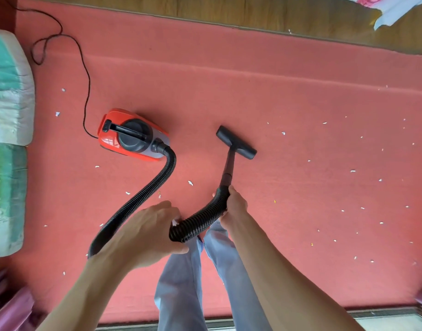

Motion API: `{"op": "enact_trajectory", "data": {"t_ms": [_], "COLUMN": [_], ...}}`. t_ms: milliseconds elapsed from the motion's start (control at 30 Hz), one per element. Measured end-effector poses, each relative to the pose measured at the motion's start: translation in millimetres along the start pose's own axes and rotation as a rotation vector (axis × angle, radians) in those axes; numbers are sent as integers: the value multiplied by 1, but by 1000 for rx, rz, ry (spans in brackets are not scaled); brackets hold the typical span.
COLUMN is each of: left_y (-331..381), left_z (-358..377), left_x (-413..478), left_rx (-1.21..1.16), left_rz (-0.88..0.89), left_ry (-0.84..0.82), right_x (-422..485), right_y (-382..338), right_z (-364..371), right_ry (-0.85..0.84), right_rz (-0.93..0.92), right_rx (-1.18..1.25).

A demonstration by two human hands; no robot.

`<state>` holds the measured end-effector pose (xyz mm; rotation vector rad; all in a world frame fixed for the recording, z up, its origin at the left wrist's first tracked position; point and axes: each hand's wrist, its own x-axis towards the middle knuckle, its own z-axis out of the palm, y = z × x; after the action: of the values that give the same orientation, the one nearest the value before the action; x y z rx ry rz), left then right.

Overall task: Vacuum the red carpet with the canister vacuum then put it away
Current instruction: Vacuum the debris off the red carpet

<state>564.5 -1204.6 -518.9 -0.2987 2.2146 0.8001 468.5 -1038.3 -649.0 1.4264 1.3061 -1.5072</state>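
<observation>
My right hand (pixel 235 207) had its fingers wrapped round the hose (pixel 200 222) at the wand (pixel 229 168). My left hand (pixel 143 232) was loosely open over the hose loop. The wand ran near-to-far, with its head (pixel 236 142) at the far end on the red carpet (pixel 300 91) and the canister (pixel 131 136) to its left.

- The red carpet (pixel 253 91) lies open right of the floor head (pixel 236 142) and beyond it up to the wooden floor (pixel 205 10); only small paper scraps (pixel 352 171) dot it.
- The canister (pixel 131 136) stands left of the floor head, with a bare strip of carpet between them.
- The hose (pixel 157 185) loops from the canister under the left hand (pixel 143 232) and up to the right hand (pixel 234 209), fencing the near middle.
- The power cord (pixel 85 75) trails behind the canister toward the far left corner.
- Cushions (pixel 9 91) wall the left edge.
</observation>
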Motion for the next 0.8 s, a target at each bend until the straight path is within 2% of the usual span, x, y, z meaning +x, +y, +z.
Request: {"op": "enact_trajectory", "data": {"t_ms": [167,400,633,800], "left_y": [-12,6,-5,6], "left_z": [-8,-6,-20,-10], "left_x": [-6,15,9,19], "left_rx": [-116,-88,-120,-123], "left_rz": [-13,6,12,-1], "left_ry": [-74,-6,-93,4], "right_x": [0,3,3,12], "right_y": [11,-14,-3,-19], "right_z": [-25,-12,-40,-18], "right_ry": [-15,67,47,74], "right_rz": [68,-49,81,2], "right_rx": [56,15,-15,-34]}}
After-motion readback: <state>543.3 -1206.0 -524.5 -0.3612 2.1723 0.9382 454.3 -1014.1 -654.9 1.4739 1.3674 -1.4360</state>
